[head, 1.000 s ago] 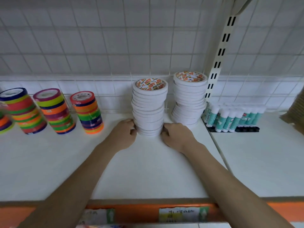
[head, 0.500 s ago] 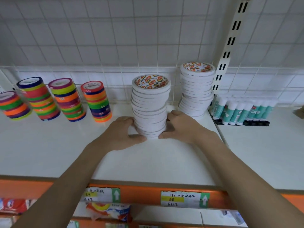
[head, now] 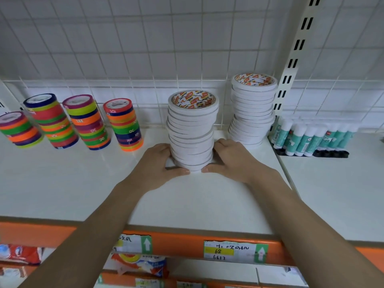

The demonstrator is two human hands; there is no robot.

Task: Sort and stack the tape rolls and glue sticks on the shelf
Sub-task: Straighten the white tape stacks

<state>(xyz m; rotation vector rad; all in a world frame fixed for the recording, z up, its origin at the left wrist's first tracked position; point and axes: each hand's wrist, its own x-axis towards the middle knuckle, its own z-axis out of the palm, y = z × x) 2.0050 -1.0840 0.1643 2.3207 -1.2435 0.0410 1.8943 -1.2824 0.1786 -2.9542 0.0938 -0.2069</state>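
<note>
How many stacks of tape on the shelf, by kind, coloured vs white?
Coloured tape stacks: 4, the far-left stack, the second stack, the third stack, the fourth stack
White tape stacks: 2, the near stack gripped at its base by the left hand and right hand, and the back stack
Total: 6 stacks

We see a white wire grid (head: 145, 48) backing the unit, a slotted upright post (head: 295, 57) at right, two handwritten price labels (head: 234, 251) on the orange edge strip (head: 176, 243), and packaged goods (head: 143, 265) below.
</note>
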